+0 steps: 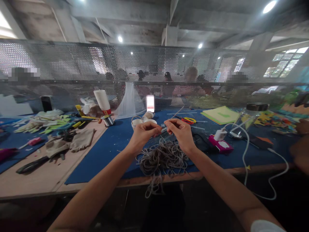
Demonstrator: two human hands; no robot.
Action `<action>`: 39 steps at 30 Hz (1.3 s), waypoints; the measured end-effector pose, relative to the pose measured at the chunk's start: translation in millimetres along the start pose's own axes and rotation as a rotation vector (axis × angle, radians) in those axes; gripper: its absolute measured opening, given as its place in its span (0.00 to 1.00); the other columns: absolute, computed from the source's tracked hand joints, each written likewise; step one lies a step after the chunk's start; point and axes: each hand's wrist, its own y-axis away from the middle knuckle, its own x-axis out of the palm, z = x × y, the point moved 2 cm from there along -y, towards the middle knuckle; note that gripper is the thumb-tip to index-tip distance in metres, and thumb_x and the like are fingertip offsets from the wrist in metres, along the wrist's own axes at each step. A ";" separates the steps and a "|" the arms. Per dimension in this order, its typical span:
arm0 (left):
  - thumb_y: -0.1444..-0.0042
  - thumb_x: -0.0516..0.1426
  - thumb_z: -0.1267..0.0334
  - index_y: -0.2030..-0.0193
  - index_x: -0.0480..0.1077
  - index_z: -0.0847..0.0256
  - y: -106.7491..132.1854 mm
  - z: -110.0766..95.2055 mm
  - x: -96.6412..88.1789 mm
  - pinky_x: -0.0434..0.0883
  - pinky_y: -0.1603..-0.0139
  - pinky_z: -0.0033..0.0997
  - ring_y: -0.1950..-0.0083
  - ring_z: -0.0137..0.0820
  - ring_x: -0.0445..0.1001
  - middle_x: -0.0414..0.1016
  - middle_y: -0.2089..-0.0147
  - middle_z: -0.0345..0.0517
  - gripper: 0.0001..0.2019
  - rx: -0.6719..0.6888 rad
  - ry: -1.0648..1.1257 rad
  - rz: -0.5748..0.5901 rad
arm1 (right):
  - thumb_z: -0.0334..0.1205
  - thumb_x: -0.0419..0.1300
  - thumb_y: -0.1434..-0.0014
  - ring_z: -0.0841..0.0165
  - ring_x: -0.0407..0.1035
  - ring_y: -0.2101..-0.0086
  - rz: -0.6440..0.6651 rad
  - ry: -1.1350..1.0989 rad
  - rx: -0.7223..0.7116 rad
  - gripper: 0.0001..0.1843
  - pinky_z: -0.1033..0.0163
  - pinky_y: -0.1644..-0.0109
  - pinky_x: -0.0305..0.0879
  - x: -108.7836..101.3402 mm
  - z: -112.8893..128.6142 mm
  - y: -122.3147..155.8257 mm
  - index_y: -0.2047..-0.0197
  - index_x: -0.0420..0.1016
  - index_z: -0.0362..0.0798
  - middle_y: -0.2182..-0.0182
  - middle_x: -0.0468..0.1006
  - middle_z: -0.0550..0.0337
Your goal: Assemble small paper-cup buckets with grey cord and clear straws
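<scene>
Both of my hands are raised above the blue table mat, their fingertips close together. My left hand (144, 134) is closed in a pinch; whatever it holds is too small to make out. Thumb and forefinger of my right hand (181, 132) pinch a thin cord (178, 112), whose end sticks up to the right. Just below and between the hands lies a tangled heap of grey cord (162, 157), with loops hanging over the table's front edge. Behind my left hand stand white paper cups (136, 121), and small clear plastic pieces lie around the fingertips.
Yellow-handled scissors (189, 120), a magenta power socket (220, 144) with a white charger, a glass jar (248, 117) and coloured sheets (220, 115) lie right. Left are stacked cups (102, 101), gloves (83, 140) and tools. A lit phone (150, 103) leans before a perforated screen (82, 64).
</scene>
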 end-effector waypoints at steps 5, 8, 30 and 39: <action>0.49 0.64 0.65 0.70 0.78 0.62 2.2 -3.2 1.7 0.71 0.72 0.27 0.72 0.27 0.73 0.79 0.71 0.46 0.04 0.057 -0.067 -0.043 | 0.49 0.65 0.43 0.73 0.67 0.75 0.006 0.016 -0.004 0.12 0.66 0.69 0.66 -0.5 0.3 0.0 0.63 0.81 0.48 0.76 0.76 0.63; 0.48 0.64 0.64 0.69 0.78 0.62 5.9 -3.9 3.7 0.72 0.69 0.28 0.70 0.28 0.74 0.80 0.69 0.45 0.04 0.120 -0.171 -0.114 | 0.49 0.65 0.43 0.73 0.67 0.75 0.007 0.021 -0.013 0.12 0.66 0.69 0.66 -0.8 -0.6 -0.1 0.63 0.81 0.48 0.75 0.76 0.63; 0.47 0.64 0.62 0.69 0.76 0.64 1.7 -0.3 2.2 0.67 0.69 0.26 0.72 0.25 0.69 0.75 0.72 0.43 0.07 -0.120 0.080 0.066 | 0.48 0.66 0.43 0.73 0.67 0.75 -0.004 0.025 -0.007 0.12 0.66 0.69 0.66 -1.7 0.0 0.2 0.63 0.82 0.48 0.76 0.75 0.64; 0.50 0.65 0.66 0.70 0.77 0.64 4.8 -3.3 6.5 0.67 0.67 0.26 0.70 0.25 0.71 0.78 0.71 0.44 0.04 -0.053 0.020 -0.052 | 0.47 0.66 0.43 0.74 0.67 0.75 0.000 0.010 -0.022 0.11 0.67 0.70 0.66 -0.8 0.1 0.3 0.63 0.81 0.48 0.76 0.75 0.64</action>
